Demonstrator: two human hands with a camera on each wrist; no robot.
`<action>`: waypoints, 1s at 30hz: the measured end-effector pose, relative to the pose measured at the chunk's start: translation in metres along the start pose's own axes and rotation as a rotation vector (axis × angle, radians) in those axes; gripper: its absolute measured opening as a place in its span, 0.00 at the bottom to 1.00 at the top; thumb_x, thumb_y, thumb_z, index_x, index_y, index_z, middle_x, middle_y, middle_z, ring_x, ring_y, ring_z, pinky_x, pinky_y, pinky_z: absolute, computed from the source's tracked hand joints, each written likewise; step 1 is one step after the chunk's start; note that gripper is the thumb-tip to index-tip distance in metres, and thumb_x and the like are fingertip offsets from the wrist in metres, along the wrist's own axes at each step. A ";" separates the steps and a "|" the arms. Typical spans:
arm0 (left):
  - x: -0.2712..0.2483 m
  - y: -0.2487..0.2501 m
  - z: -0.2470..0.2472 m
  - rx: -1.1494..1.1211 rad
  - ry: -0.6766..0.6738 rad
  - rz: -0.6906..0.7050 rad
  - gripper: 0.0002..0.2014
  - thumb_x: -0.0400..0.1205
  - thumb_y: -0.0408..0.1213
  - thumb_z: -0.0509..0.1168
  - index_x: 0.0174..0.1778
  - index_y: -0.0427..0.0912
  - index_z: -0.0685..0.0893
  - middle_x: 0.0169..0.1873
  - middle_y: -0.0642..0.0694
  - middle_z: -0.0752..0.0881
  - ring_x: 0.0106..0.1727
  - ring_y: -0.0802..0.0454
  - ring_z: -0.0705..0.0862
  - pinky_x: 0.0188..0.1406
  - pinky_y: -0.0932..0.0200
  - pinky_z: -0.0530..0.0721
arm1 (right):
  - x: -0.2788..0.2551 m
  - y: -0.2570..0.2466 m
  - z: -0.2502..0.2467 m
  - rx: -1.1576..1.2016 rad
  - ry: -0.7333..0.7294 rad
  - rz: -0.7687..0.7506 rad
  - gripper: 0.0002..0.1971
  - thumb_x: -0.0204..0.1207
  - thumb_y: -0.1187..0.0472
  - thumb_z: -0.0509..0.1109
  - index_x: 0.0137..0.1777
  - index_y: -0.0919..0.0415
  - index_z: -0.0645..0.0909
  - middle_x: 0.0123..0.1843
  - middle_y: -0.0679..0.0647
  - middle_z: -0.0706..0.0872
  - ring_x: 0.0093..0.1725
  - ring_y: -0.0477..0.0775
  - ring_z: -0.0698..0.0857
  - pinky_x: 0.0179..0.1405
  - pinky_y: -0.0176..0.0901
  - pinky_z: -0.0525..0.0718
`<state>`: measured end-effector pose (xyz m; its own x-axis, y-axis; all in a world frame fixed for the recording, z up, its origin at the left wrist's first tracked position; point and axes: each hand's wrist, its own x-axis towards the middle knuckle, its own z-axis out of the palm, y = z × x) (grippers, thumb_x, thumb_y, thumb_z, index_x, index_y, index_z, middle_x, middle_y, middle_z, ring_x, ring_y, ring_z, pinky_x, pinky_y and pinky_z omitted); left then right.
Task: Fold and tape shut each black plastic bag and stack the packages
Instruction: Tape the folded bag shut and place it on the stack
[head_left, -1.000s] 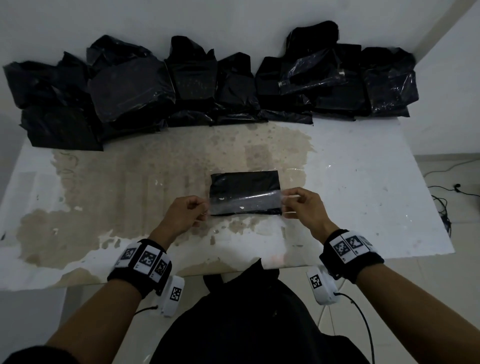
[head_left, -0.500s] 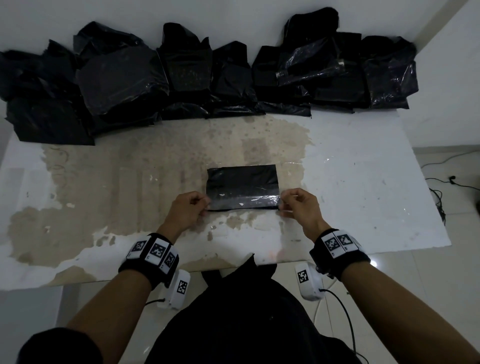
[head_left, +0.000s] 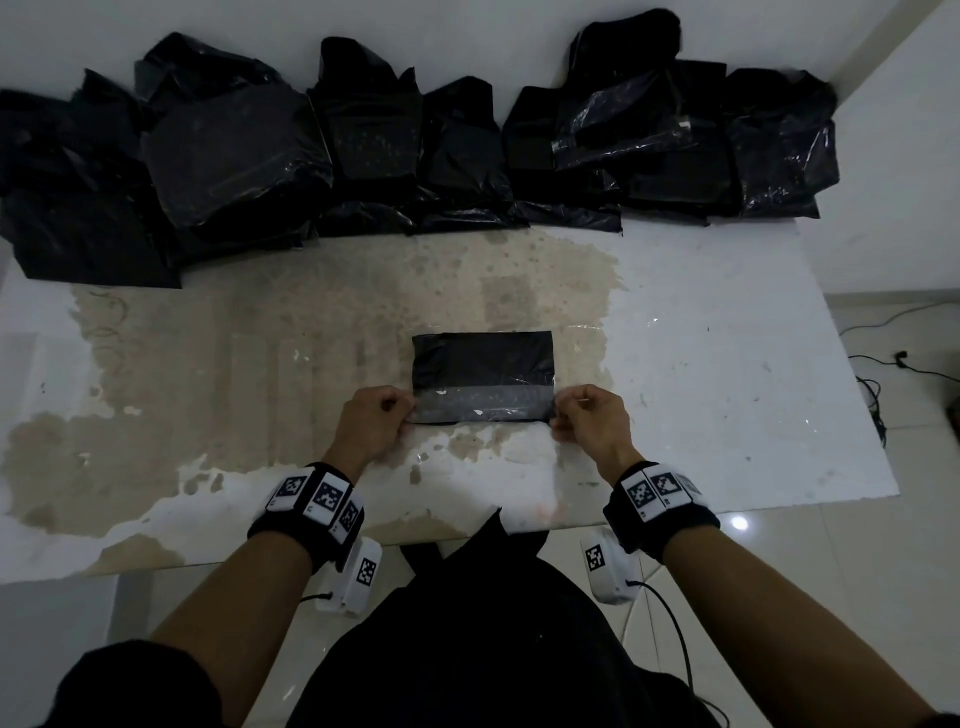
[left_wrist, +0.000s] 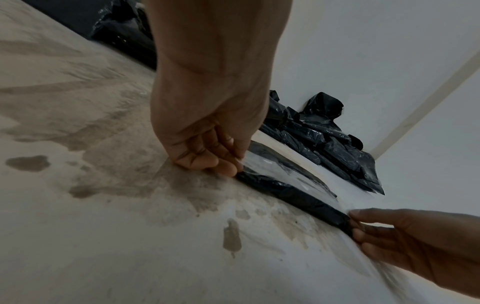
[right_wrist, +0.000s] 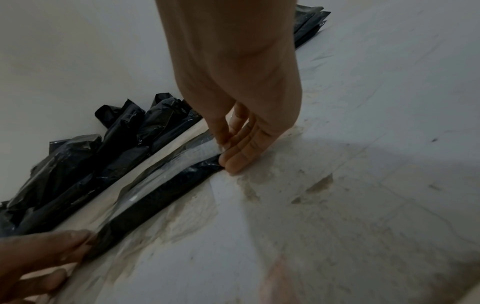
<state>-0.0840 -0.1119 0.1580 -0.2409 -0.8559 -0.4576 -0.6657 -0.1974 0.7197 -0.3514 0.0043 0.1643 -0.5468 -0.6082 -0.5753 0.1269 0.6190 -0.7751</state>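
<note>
A: Where is the folded black bag (head_left: 483, 376)?

B: Flat on the worktop (head_left: 727, 395), about midway along it and nearer the front edge than the back. A strip of clear tape (head_left: 483, 402) runs across the bag's near edge, end to end.

A: And the left hand (head_left: 371, 423)?

B: Its grip is closed on the tape's left end, thumb and fingers (left_wrist: 207, 162) pinching it right at the bag's left corner, knuckles down on the worktop.

A: The right hand (head_left: 592, 423)?

B: Same at the other end: its grip pinches the tape's right end at the bag's right corner, fingertips (right_wrist: 235, 162) touching the worktop.

A: Anything else on the worktop?

B: A row of black bags (head_left: 415, 150) heaped along the back edge against the wall, well apart from the folded one. The surface is worn, with brown patches across its left and middle.
</note>
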 end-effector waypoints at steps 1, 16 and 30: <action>0.000 0.000 0.001 0.013 0.008 -0.001 0.09 0.87 0.38 0.67 0.43 0.45 0.90 0.30 0.51 0.88 0.26 0.62 0.83 0.30 0.67 0.80 | 0.000 0.000 0.001 -0.013 0.008 -0.009 0.07 0.84 0.68 0.70 0.43 0.64 0.85 0.34 0.60 0.89 0.29 0.53 0.87 0.33 0.46 0.91; 0.007 -0.002 0.006 0.056 0.053 -0.031 0.07 0.81 0.43 0.75 0.45 0.44 0.92 0.38 0.49 0.90 0.41 0.53 0.88 0.39 0.62 0.81 | 0.006 0.009 -0.001 -0.290 0.093 -0.155 0.07 0.75 0.60 0.76 0.37 0.50 0.85 0.31 0.49 0.91 0.33 0.54 0.91 0.45 0.60 0.92; -0.026 0.009 0.029 0.483 0.192 0.739 0.19 0.86 0.45 0.59 0.71 0.42 0.80 0.64 0.44 0.81 0.61 0.44 0.81 0.58 0.50 0.77 | -0.023 0.005 -0.001 -0.487 0.122 -0.659 0.08 0.83 0.62 0.67 0.57 0.59 0.86 0.45 0.54 0.89 0.45 0.56 0.85 0.46 0.55 0.87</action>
<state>-0.1045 -0.0774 0.1616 -0.6317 -0.7583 0.1610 -0.6222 0.6198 0.4782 -0.3390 0.0226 0.1740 -0.4732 -0.8809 0.0112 -0.6086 0.3177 -0.7271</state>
